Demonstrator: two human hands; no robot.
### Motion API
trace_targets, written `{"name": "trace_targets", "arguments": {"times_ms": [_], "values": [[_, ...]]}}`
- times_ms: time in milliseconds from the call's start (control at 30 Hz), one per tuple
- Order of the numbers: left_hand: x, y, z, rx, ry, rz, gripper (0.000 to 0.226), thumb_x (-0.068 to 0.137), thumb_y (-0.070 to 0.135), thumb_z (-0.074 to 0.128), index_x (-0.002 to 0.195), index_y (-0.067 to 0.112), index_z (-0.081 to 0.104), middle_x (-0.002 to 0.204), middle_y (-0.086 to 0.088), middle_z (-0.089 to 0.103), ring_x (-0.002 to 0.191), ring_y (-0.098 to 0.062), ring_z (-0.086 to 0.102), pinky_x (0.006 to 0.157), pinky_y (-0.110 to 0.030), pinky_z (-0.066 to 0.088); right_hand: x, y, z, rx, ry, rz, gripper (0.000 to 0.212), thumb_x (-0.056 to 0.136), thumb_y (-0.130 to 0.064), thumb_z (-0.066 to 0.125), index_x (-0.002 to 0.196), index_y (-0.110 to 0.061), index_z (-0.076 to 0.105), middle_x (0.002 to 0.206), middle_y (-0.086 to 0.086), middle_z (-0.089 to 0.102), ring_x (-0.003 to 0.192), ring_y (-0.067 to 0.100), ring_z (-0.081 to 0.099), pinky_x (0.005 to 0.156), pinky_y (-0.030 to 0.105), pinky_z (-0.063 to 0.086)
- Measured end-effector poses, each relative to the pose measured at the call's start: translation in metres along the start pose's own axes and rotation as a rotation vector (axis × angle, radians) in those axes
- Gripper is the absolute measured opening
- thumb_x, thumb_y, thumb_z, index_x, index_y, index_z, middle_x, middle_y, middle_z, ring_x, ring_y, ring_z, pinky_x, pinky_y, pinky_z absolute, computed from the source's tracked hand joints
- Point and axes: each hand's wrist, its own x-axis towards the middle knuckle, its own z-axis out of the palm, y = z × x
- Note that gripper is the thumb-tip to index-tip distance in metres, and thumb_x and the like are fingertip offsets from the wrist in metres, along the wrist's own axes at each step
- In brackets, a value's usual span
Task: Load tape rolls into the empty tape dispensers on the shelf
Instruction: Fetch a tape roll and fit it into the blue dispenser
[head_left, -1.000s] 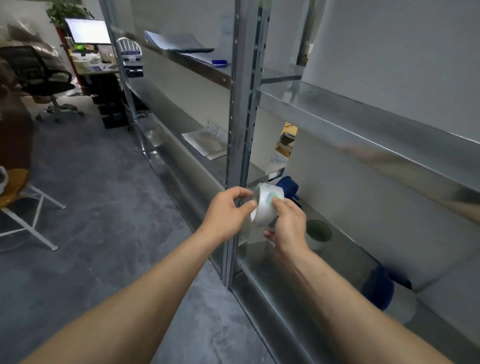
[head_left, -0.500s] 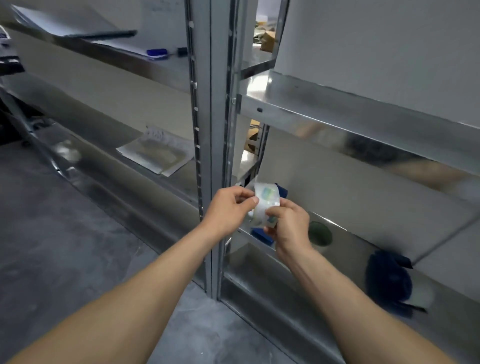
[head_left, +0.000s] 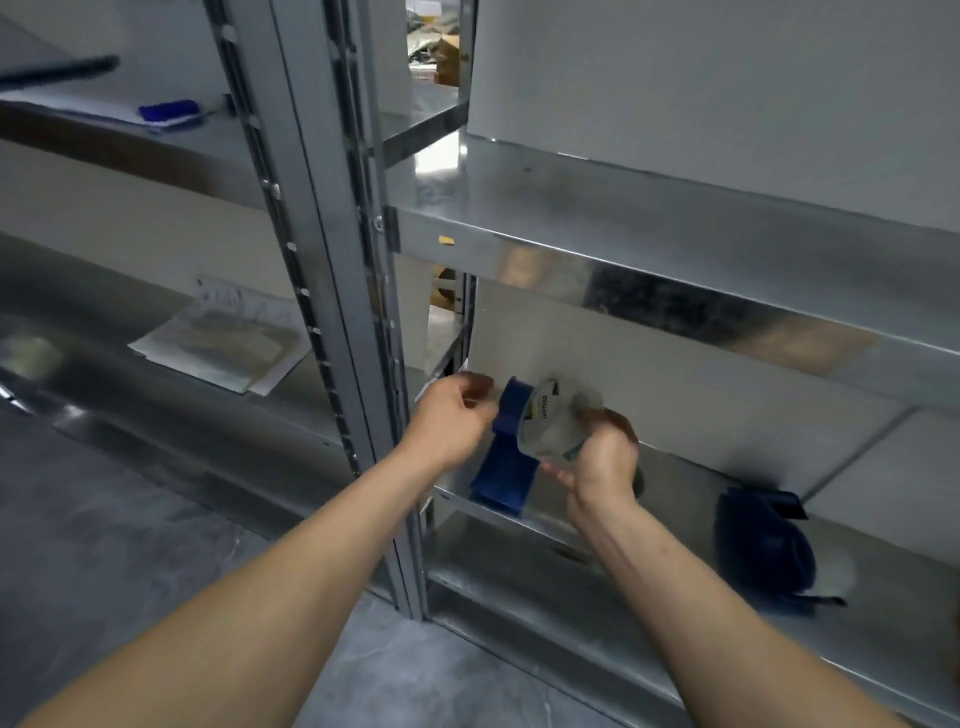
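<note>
My right hand (head_left: 602, 462) grips a clear tape roll (head_left: 550, 423) with a printed core, held just over the lower shelf (head_left: 545, 525). A blue tape dispenser (head_left: 506, 462) stands on that shelf between my hands, right beside the roll. My left hand (head_left: 449, 415) hovers at the dispenser's upper end with its fingers curled. Motion blur hides whether it pinches anything. A second blue dispenser (head_left: 758, 551) lies further right on the same shelf.
A metal upright (head_left: 332, 312) stands just left of my left hand. The upper shelf (head_left: 649, 249) overhangs the work spot. Papers (head_left: 223, 348) lie on the left bay's shelf. A dark round object (head_left: 640, 480) peeks from behind my right hand. Grey floor lies below.
My hands have separated: the left one left the roll and moved left, while the right one carried the roll down beside the blue dispenser. The camera has moved closer to the shelf.
</note>
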Motion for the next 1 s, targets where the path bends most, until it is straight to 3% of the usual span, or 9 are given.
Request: {"name": "trace_targets", "arguments": {"times_ms": [133, 300, 433, 567, 667, 733, 833, 1000], "values": [[0.021, -0.001, 0.009, -0.023, 0.05, -0.099, 0.038, 0.094, 0.021, 0.059, 0.131, 0.016, 0.056, 0.125, 0.0, 0.06, 0.115, -0.02, 0.055, 0.094, -0.03, 0.041, 0.016, -0.006, -0.005, -0.012, 0.015, -0.063, 0.027, 0.089, -0.022, 0.051, 0.114, -0.025, 0.06, 0.107, 0.007, 0.067, 0.096, 0.032, 0.063, 0.075, 0.057, 0.057], [0.038, -0.003, 0.029, 0.056, -0.044, -0.124, 0.028, 0.093, 0.017, 0.059, 0.118, 0.004, 0.062, 0.11, -0.006, 0.062, 0.097, -0.022, 0.056, 0.086, -0.034, 0.045, 0.027, -0.01, -0.012, 0.029, 0.042, -0.038, 0.024, 0.092, -0.017, 0.048, 0.105, -0.03, 0.064, 0.1, 0.005, 0.069, 0.087, 0.028, 0.063, 0.067, 0.041, 0.05], [0.052, -0.01, 0.037, 0.258, -0.157, -0.111, 0.032, 0.092, 0.008, 0.053, 0.121, 0.004, 0.065, 0.117, -0.013, 0.067, 0.096, -0.025, 0.061, 0.07, -0.027, 0.041, 0.034, -0.008, -0.012, -0.035, 0.075, -0.026, 0.024, 0.093, -0.02, 0.048, 0.106, -0.033, 0.063, 0.1, 0.004, 0.069, 0.09, 0.03, 0.064, 0.065, 0.039, 0.05], [0.066, -0.018, 0.034, 0.243, -0.141, -0.11, 0.032, 0.087, -0.001, 0.047, 0.107, 0.006, 0.07, 0.105, -0.016, 0.071, 0.092, -0.031, 0.067, 0.079, -0.041, 0.057, 0.038, 0.0, -0.008, -0.045, 0.132, 0.023, 0.028, 0.091, -0.021, 0.05, 0.112, -0.032, 0.064, 0.105, 0.008, 0.07, 0.096, 0.035, 0.067, 0.065, 0.038, 0.052], [0.073, -0.021, 0.029, 0.187, -0.188, -0.111, 0.031, 0.088, -0.001, 0.047, 0.104, 0.013, 0.069, 0.093, -0.011, 0.07, 0.086, -0.031, 0.068, 0.067, -0.034, 0.055, 0.037, 0.008, 0.0, -0.053, 0.151, 0.047, 0.024, 0.092, -0.019, 0.049, 0.102, -0.033, 0.066, 0.108, 0.01, 0.07, 0.099, 0.037, 0.066, 0.066, 0.037, 0.052], [0.077, -0.024, 0.026, 0.164, -0.219, -0.111, 0.032, 0.087, -0.001, 0.046, 0.104, 0.014, 0.069, 0.091, -0.011, 0.069, 0.086, -0.033, 0.068, 0.062, -0.03, 0.047, 0.036, 0.013, 0.006, -0.04, 0.164, 0.054, 0.025, 0.092, -0.017, 0.049, 0.103, -0.033, 0.065, 0.108, 0.01, 0.069, 0.099, 0.036, 0.065, 0.068, 0.038, 0.054], [0.082, -0.025, 0.022, 0.148, -0.257, -0.102, 0.032, 0.087, 0.0, 0.046, 0.105, 0.013, 0.069, 0.095, -0.014, 0.07, 0.088, -0.035, 0.068, 0.064, -0.034, 0.047, 0.038, 0.022, 0.013, 0.015, 0.201, 0.078, 0.027, 0.094, -0.015, 0.049, 0.111, -0.029, 0.065, 0.106, 0.01, 0.068, 0.098, 0.036, 0.065, 0.067, 0.039, 0.055], [0.088, -0.027, 0.017, 0.149, -0.327, -0.096, 0.03, 0.09, 0.005, 0.046, 0.108, 0.015, 0.068, 0.096, -0.011, 0.069, 0.088, -0.032, 0.067, 0.065, -0.032, 0.047, 0.044, 0.043, 0.028, 0.134, 0.245, 0.145, 0.038, 0.089, -0.018, 0.049, 0.122, -0.028, 0.064, 0.115, 0.015, 0.069, 0.102, 0.039, 0.065, 0.085, 0.059, 0.056]]}}
